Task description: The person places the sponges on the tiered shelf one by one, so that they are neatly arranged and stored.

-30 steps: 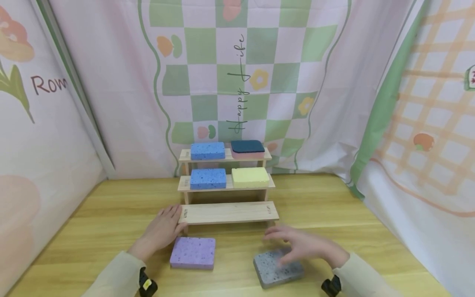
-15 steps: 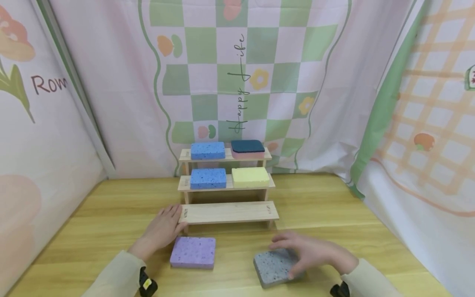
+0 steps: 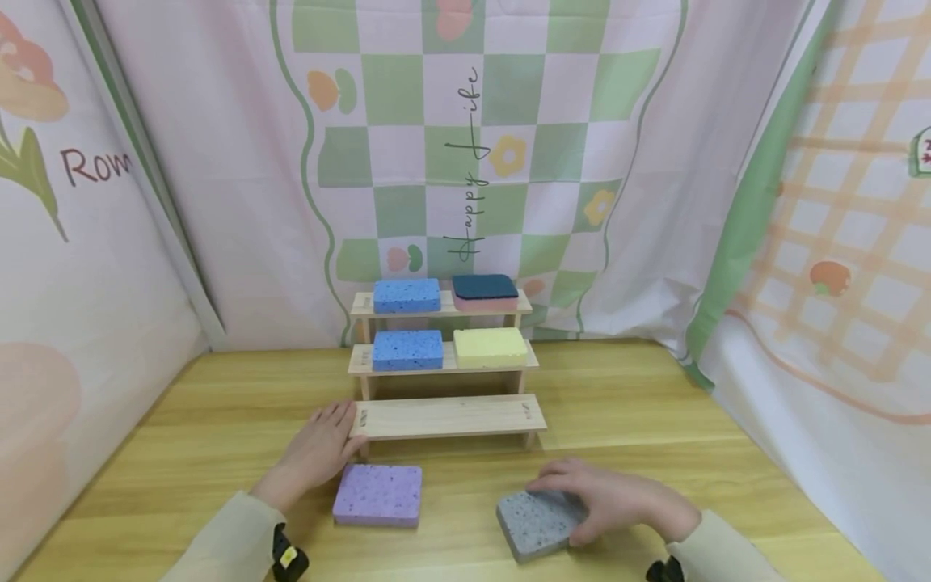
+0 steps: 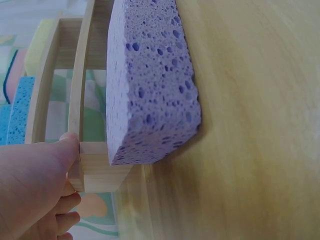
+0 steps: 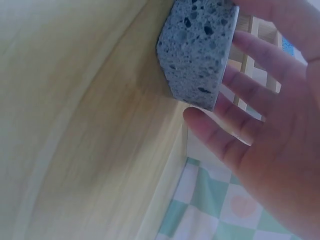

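My left hand (image 3: pixel 316 449) holds the left end of the lowest step of a three-tier wooden stand (image 3: pixel 447 417). In the left wrist view, the thumb lies on the plank's edge with the other fingers curled beyond it. Close to that hand, a purple sponge (image 3: pixel 378 495) lies flat on the table. My right hand (image 3: pixel 611 501) grips a grey speckled sponge (image 3: pixel 537 524) by its right part, thumb at the near edge and fingers at the far one. From the right wrist, the grey sponge (image 5: pixel 195 55) shows between thumb and spread fingers, close over the table.
Two blue sponges (image 3: pixel 407 296) sit on the stand's left side, one on each upper tier. Beside them are a pink sponge with a dark green top (image 3: pixel 485 291) and a yellow sponge (image 3: pixel 490 347). Patterned curtains (image 3: pixel 465 162) surround the wooden table (image 3: pixel 655 420).
My right hand has shifted right from above the grey sponge and its thumb and fingers have closed on the sponge's edges. My left hand and the purple sponge stay put.
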{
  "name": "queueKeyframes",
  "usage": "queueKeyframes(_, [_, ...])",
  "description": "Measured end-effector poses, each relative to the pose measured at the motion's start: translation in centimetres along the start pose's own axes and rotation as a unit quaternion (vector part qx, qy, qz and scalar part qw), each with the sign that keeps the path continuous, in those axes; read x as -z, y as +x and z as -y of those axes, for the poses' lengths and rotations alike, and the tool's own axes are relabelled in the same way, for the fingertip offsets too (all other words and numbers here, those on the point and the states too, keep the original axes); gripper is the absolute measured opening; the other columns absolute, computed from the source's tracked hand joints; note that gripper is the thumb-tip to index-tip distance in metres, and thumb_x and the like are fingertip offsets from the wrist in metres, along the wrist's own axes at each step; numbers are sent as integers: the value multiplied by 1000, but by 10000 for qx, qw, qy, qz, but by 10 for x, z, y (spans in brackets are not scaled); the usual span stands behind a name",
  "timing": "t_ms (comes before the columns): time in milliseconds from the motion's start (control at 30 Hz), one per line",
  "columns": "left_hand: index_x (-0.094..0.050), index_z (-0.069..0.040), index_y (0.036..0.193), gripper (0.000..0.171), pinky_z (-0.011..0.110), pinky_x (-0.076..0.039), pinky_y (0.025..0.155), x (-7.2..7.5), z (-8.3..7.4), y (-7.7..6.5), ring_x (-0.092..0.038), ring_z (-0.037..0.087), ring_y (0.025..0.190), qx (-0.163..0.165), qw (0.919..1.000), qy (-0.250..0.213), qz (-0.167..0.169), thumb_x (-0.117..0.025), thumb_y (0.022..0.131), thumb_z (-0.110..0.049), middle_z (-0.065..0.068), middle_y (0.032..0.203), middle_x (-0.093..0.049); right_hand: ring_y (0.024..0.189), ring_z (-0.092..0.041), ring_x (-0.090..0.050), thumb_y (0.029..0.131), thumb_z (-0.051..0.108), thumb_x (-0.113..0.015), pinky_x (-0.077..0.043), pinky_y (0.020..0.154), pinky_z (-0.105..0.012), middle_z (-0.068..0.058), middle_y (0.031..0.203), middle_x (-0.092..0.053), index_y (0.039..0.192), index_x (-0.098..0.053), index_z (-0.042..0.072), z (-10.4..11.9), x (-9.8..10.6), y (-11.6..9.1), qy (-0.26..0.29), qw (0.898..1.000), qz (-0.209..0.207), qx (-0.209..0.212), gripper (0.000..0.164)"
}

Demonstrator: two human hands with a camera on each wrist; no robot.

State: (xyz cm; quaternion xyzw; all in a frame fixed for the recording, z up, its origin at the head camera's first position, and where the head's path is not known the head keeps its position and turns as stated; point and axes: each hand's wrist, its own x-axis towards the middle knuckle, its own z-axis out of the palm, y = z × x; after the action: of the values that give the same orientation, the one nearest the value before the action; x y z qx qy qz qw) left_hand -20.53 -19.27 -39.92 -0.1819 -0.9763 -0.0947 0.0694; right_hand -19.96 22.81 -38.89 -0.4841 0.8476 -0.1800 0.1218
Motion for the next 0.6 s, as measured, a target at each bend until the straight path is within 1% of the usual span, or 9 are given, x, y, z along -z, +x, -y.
queueKeyframes(100, [-32,16,134,59,53,-23,104,0,0,0,-31,44,126,-10,10000,12,-14,-44,98,-29,30,138,-34,111,-22,-46,67,20,-77,-44,88,-42,-8,126,-47,133,-49,18,0,-1,0,10,9999,-68,-85,71])
queueKeyframes(333, [-32,15,134,59,52,-23,105,0,0,0,-31,44,126,-9,10000,45,-22,-45,98,-29,30,138,-34,106,-15,-47,69,15,-76,-45,85,-34,-1,121,-49,131,-51,15,-2,0,4,79,9996,-218,187,67])
queueKeyframes(433, [-32,15,135,59,52,-22,105,1,-1,0,-31,44,126,-7,10000,26,-20,-45,98,-29,30,138,-34,107,-16,-46,70,14,-76,-45,86,-35,-2,121,-48,131,-51,13,0,2,4,120,9996,-215,146,66])
queueKeyframes(600, [-32,15,135,58,53,-22,105,1,-1,-1,-31,44,126,-6,10000,15,-28,-45,98,-28,30,137,-34,110,-21,-46,70,15,-75,-44,88,-40,-7,124,-47,132,-51,13,3,5,4,104,9998,-176,-86,67])
